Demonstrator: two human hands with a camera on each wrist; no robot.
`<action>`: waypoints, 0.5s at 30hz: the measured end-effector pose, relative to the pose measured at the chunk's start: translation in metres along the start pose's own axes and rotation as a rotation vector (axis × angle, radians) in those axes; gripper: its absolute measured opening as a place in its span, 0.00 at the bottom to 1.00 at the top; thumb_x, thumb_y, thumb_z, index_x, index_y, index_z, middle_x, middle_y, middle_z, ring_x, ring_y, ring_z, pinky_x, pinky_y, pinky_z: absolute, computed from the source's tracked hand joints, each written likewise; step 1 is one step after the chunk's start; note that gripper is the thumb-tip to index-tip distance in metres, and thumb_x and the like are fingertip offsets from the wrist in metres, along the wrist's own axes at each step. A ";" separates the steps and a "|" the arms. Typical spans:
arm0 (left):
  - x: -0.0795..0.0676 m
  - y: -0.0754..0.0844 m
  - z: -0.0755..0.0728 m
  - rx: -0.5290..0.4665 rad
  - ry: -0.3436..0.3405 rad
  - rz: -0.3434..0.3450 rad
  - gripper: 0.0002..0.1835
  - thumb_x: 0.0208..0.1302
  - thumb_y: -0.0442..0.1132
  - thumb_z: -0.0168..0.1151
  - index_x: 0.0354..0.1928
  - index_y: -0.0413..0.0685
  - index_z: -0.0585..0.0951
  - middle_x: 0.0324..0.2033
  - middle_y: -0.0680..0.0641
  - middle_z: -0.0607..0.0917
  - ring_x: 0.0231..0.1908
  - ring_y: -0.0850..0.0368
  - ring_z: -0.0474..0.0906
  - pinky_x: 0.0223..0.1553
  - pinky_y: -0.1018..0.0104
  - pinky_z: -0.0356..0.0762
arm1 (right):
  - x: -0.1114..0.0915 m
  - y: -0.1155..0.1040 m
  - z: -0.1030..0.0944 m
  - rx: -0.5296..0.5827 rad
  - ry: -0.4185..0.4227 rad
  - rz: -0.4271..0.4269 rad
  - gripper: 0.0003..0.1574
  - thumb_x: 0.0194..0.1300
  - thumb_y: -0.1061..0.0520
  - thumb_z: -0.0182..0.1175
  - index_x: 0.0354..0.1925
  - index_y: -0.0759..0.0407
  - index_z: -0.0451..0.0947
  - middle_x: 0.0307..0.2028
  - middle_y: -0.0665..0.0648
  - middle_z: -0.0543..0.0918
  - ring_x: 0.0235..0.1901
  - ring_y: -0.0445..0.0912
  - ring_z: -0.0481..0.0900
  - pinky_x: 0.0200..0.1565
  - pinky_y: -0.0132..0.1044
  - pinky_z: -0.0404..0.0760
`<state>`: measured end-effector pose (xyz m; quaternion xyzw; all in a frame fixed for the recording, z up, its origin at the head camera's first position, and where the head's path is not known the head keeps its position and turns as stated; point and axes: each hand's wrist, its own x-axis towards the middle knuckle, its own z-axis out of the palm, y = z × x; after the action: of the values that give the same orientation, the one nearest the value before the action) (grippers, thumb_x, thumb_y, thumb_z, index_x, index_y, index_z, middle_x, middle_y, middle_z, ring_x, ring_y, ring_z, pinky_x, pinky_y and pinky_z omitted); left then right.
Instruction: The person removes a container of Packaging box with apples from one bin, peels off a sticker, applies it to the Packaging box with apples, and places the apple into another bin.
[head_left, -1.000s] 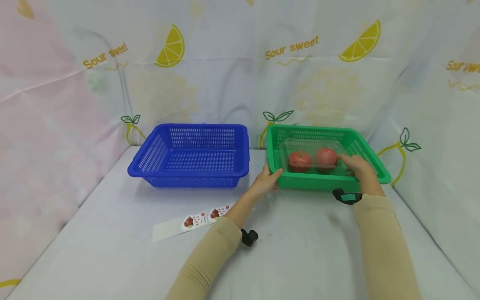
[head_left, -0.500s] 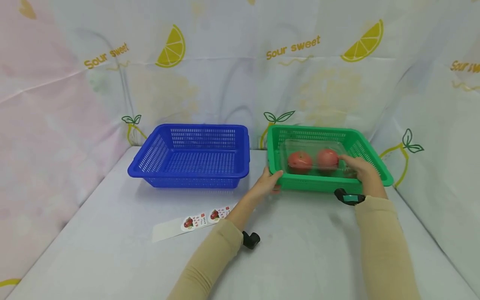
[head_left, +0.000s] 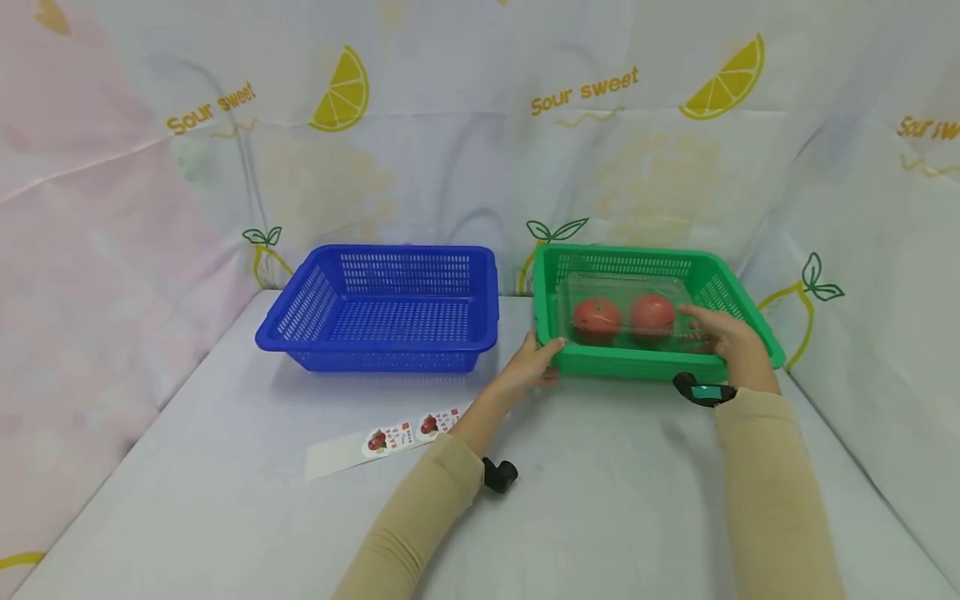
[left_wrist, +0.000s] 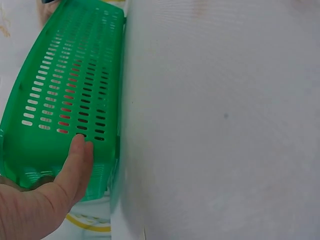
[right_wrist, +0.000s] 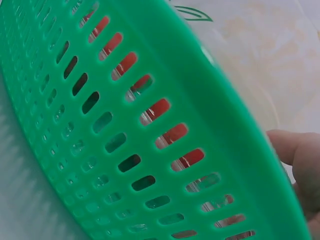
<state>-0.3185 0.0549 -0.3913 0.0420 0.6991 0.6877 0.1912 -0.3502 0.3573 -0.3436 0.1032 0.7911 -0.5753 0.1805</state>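
In the head view, my left hand grips the near left corner of the green basket, thumb over the rim and fingers low on its outside. The left wrist view shows two fingers against the slotted wall of the same basket. Inside it lies a clear plastic box with two round red fruits, one at left and one at right. My right hand reaches over the front rim and holds the box's right end; its thumb side shows beyond the rim in the right wrist view, the rest mostly hidden.
A blue basket stands to the left of the green one. On the table in front lies a strip of fruit stickers, partly covered by the left forearm. A printed curtain hangs behind both baskets.
My right hand has shifted slightly to the right at the box's end. The left hand stays on the basket corner; baskets and fruits keep practically the same places.
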 end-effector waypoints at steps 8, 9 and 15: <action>0.001 0.000 0.000 -0.003 -0.018 0.007 0.30 0.68 0.53 0.46 0.65 0.47 0.54 0.58 0.38 0.66 0.50 0.43 0.73 0.46 0.57 0.75 | -0.002 -0.004 -0.001 0.006 0.001 -0.016 0.50 0.68 0.41 0.42 0.68 0.69 0.29 0.65 0.78 0.38 0.57 0.60 0.65 0.57 0.46 0.66; 0.001 0.000 0.000 -0.005 -0.019 0.008 0.30 0.68 0.52 0.46 0.65 0.47 0.53 0.58 0.38 0.65 0.50 0.43 0.73 0.46 0.57 0.75 | -0.002 -0.005 -0.001 0.008 0.006 -0.017 0.46 0.68 0.42 0.43 0.66 0.72 0.41 0.61 0.80 0.51 0.53 0.57 0.70 0.56 0.45 0.68; 0.002 -0.001 -0.002 0.003 -0.024 0.011 0.30 0.69 0.53 0.45 0.66 0.46 0.52 0.59 0.37 0.64 0.50 0.42 0.73 0.47 0.56 0.74 | -0.005 -0.010 0.000 0.065 -0.009 0.006 0.20 0.68 0.46 0.47 0.25 0.57 0.61 0.10 0.48 0.67 0.32 0.44 0.81 0.45 0.39 0.77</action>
<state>-0.3210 0.0540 -0.3923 0.0544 0.6973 0.6873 0.1959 -0.3493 0.3544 -0.3334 0.1090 0.7708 -0.6006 0.1822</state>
